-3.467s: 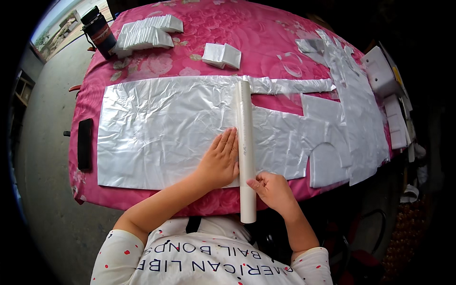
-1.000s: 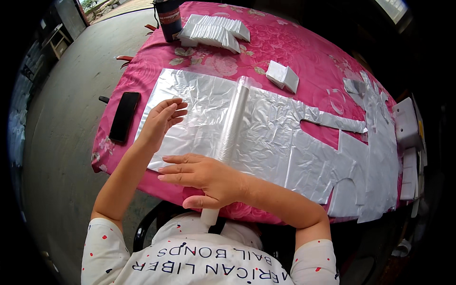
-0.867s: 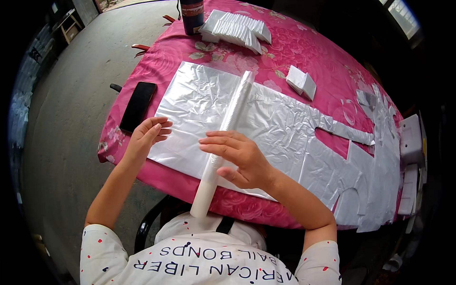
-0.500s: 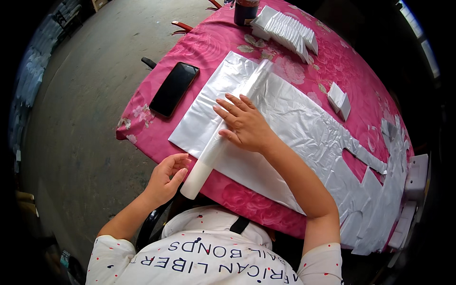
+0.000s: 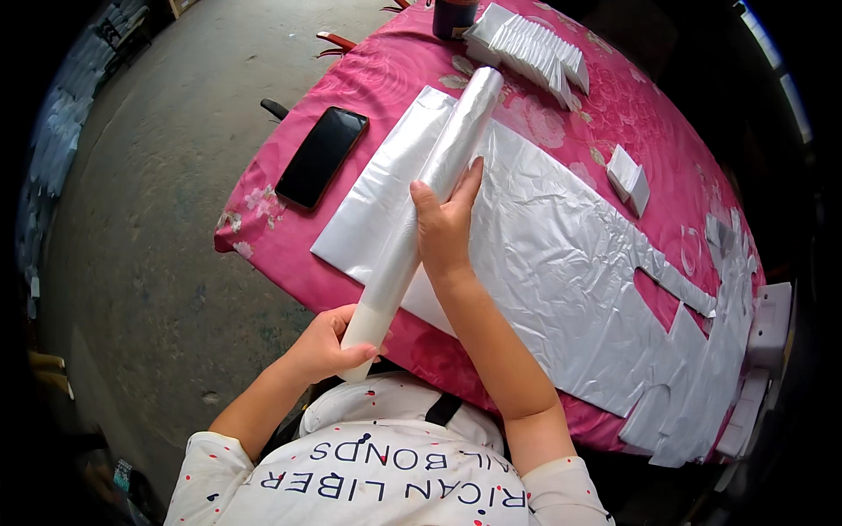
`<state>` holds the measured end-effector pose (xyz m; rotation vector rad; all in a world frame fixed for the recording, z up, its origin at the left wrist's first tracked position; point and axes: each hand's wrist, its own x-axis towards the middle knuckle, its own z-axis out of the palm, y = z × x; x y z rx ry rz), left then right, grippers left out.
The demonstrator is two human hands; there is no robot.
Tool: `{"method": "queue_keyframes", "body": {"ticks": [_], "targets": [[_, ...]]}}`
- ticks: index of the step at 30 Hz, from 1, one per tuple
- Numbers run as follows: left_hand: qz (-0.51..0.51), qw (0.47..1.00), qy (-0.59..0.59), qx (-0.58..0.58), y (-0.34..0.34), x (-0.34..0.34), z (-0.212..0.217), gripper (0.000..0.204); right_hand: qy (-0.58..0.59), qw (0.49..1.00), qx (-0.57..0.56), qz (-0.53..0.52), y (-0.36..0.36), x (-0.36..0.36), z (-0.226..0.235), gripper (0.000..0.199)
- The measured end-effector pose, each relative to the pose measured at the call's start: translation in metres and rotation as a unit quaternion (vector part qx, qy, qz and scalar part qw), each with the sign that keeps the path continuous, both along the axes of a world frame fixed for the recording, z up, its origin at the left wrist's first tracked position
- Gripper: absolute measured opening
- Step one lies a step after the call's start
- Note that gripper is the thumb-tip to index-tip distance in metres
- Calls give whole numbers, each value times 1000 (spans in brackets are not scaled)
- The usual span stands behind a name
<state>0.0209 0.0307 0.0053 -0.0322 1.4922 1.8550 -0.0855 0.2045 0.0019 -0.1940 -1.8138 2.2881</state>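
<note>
A long roll of clear plastic film (image 5: 402,250) slants over the table, its bare whitish end toward me. My left hand (image 5: 338,346) is wrapped round that near end, thumb on top. My right hand (image 5: 447,223) grips the roll around its middle, thumb on the upper side and fingers along the far side. Under the roll lies a flat stack of silvery-white plastic bags (image 5: 553,254), with handle cut-outs and ragged strips at its right end. The roll's far end reaches past the stack's upper edge.
A black phone (image 5: 322,159) lies left of the stack on the pink floral tablecloth (image 5: 272,232). Folded white packets (image 5: 526,54) and a dark jar (image 5: 453,17) stand at the far edge. One small white packet bundle (image 5: 627,180) sits to the right, and pale plastic boxes (image 5: 770,329) adjoin the table's right edge.
My right hand has gone from lying flat on the roll to gripping it. My left hand has closed on the near end. The roll appears lifted, its far end farther out.
</note>
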Motion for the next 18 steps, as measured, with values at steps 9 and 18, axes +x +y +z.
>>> {"method": "queue_keyframes", "body": {"ticks": [9, 18], "targets": [[-158, 973, 97, -134, 52, -16, 36, 48, -40, 978, -200, 36, 57, 30, 48, 62], [-223, 961, -94, 137, 57, -5, 21, 41, -33, 971, -238, -3, 90, 52, 57, 58]]}}
